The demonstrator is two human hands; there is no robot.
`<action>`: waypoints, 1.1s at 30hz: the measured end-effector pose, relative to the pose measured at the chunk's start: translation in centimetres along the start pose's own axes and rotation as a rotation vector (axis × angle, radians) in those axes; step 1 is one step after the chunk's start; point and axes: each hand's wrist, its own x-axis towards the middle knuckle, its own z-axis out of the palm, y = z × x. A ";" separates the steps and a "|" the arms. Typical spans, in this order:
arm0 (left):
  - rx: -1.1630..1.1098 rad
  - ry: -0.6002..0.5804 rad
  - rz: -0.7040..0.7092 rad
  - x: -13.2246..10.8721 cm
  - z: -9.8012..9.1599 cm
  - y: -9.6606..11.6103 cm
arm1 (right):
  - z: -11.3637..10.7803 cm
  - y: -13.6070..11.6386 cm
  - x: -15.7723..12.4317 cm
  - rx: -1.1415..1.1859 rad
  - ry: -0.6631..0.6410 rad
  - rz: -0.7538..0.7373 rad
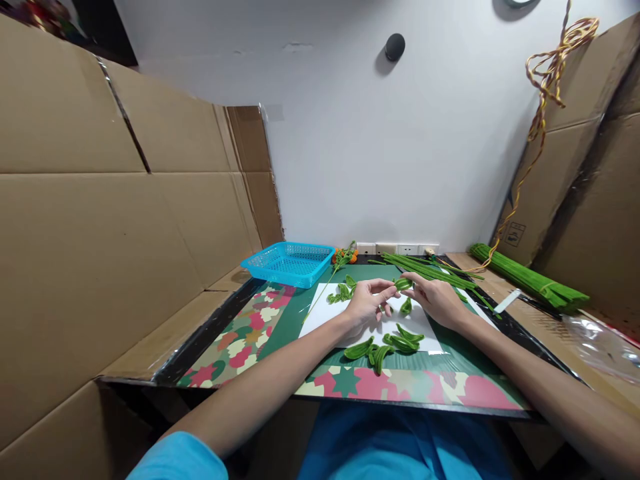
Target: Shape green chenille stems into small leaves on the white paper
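My left hand [369, 304] and my right hand [434, 297] meet over a white sheet of paper [320, 312]. Between their fingertips is a green pipe-cleaner leaf [403, 284], pinched from both sides. Another curled green leaf [406, 307] lies on the paper just below it. Nearer the front, several more leaves [404, 340] rest partly on the paper and partly on the green mat [280, 320]. A small group of leaves [343, 292] sits left of my left hand.
A blue plastic basket [290, 263] stands at the back left, beside an orange flower [345, 256] on a green stem. Loose green pipe cleaners [430, 268] lie behind my right hand. A thick green bundle [530, 277] is farther right. Cardboard walls [75, 220] flank the table; a yellow twisted cord [537, 127] hangs at right.
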 end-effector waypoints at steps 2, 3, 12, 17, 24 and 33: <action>-0.001 0.027 0.002 0.1 -0.1 0.0 | 0.0 0.1 0.0 -0.015 0.010 0.011; -0.004 0.035 -0.001 0.2 -0.2 -0.1 | 0.1 0.1 0.0 -0.019 0.018 0.016; 0.017 0.072 0.012 0.9 -0.4 -0.9 | 0.0 0.1 -0.1 -0.005 0.063 0.053; 0.016 0.101 0.049 1.1 -0.7 -1.1 | 0.0 0.1 -0.1 0.005 0.081 0.064; 0.018 0.111 0.048 1.0 -0.6 -0.6 | -0.1 0.0 -0.1 0.020 0.084 0.048; 0.023 0.135 0.040 0.6 -0.3 0.2 | -0.2 0.3 -0.1 -0.019 0.084 0.084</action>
